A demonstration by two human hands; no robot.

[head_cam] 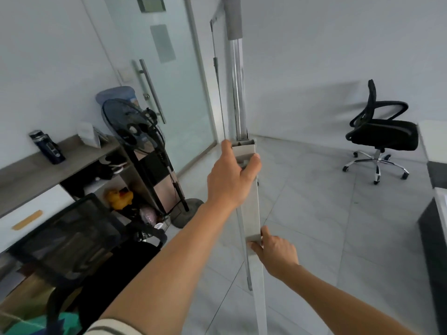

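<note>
A tall, thin grey post (252, 211) with a shiny metal inner rod (238, 93) and a grey foam sleeve (234, 18) at its top stands upright in front of me. My left hand (229, 175) grips the top end of the post's flat outer section, thumb on the right side. Lower down, my right hand (275, 252) pinches a small grey clamp (254, 238) on the same section. The post's lower end runs out of the bottom of the view.
A frosted glass door (174, 76) with a long steel handle stands behind the post. To the left are a standing fan (135, 126), a water bottle, a low counter (29, 175) and a mesh chair back (70, 235). A black office chair (382, 134) stands on the tiled floor at right.
</note>
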